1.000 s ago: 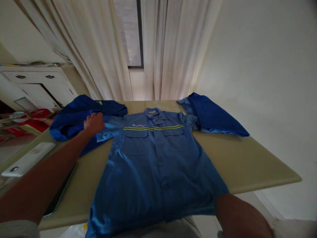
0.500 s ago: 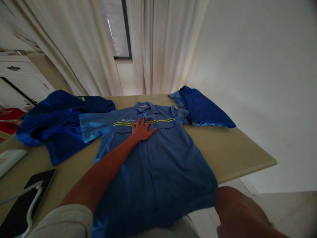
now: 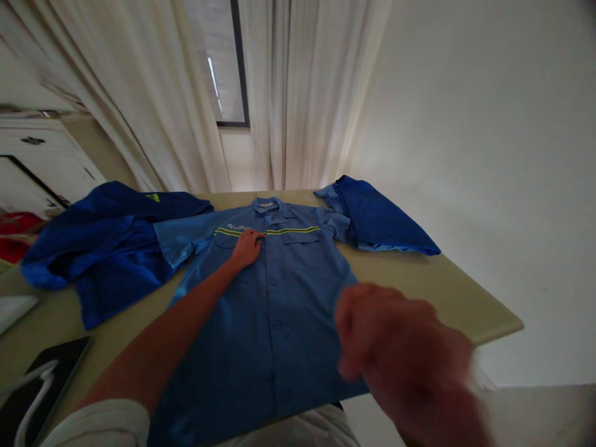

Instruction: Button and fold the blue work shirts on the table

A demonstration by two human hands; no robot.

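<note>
A light blue short-sleeved work shirt (image 3: 274, 310) with a yellow chest stripe lies face up and buttoned on a beige table (image 3: 433, 292). My left hand (image 3: 246, 247) rests on the shirt's chest just below the stripe, near the left pocket, with its fingers bent against the cloth. My right hand (image 3: 391, 347) hovers close to the camera above the shirt's lower right part. It is smeared by motion, so I cannot make out its fingers.
A dark blue garment (image 3: 97, 242) lies crumpled at the table's left, another folded dark blue garment (image 3: 382, 217) at the far right corner. A black tablet with a white cable (image 3: 32, 391) sits at the near left. Curtains, a window and a white cabinet (image 3: 32, 161) stand behind.
My left hand slid slightly left on the chest and its spread fingers curled. My right hand rose from below the table edge into view over the shirt.
</note>
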